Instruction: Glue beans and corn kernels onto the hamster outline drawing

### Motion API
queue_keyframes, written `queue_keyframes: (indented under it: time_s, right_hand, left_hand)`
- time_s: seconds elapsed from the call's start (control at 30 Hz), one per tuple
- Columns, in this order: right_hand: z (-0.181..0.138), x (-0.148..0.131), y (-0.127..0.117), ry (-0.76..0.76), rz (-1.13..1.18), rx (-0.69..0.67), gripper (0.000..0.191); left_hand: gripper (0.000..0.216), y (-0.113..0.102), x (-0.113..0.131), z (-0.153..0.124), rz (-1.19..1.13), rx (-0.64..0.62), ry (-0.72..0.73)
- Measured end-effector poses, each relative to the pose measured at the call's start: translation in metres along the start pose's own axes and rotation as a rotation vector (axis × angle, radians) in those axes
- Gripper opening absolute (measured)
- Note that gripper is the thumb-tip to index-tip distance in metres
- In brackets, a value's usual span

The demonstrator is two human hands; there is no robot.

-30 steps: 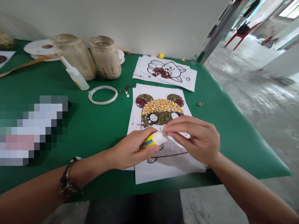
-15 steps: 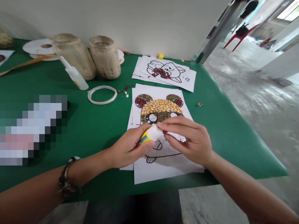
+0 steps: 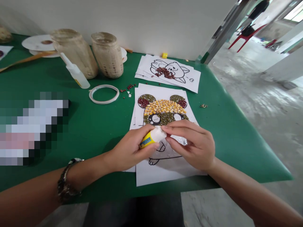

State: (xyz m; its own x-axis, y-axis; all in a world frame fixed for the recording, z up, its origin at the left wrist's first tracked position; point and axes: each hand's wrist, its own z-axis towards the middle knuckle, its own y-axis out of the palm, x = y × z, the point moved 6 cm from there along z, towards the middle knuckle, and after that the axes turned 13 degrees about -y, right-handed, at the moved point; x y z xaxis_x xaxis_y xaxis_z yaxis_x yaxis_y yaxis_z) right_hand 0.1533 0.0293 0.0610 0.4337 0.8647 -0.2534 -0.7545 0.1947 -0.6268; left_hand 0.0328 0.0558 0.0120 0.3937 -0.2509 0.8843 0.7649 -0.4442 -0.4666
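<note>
My left hand point(image 3: 129, 148) is closed round a small yellow glue bottle point(image 3: 148, 140) with a white cap point(image 3: 158, 134). The fingertips of my right hand point(image 3: 192, 143) pinch that white cap. Both hands hover over a paper sheet point(image 3: 161, 171) with a mouse drawing, its head filled with corn kernels point(image 3: 163, 107), green beans and red beans. A shiny wet patch lies on the drawing's body under my right hand.
On the green table point(image 3: 94, 126) lie a white tape ring point(image 3: 104, 94), a squeeze bottle point(image 3: 75, 73), two woven jars point(image 3: 107, 54), scattered red beans point(image 3: 129, 86), more drawing sheets point(image 3: 170, 71) and white plates point(image 3: 39, 42). The table edge is at right; a red chair point(image 3: 246, 33) stands beyond.
Both hands with the glue bottle have shifted slightly left and toward me over the sheet; the grip is the same.
</note>
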Motion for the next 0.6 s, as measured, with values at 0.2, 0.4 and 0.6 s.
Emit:
queue_keyframes:
  time_s: [0.2,0.4,0.6]
  right_hand:
    - [-0.0018,0.002,0.0008,0.064,0.02,0.029,0.019]
    - [-0.0027,0.0028,0.0008,0.096,0.062,0.069,0.017]
    - [-0.0028,0.003,0.0016,0.114,0.103,0.074,0.02]
  left_hand:
    - [0.007,-0.0007,-0.0002,0.0002,0.0,0.03,0.008]
    - [0.009,-0.0002,-0.0006,-0.0002,0.055,0.041,0.006]
    - [0.011,-0.0022,-0.0012,-0.0001,0.111,0.078,-0.023]
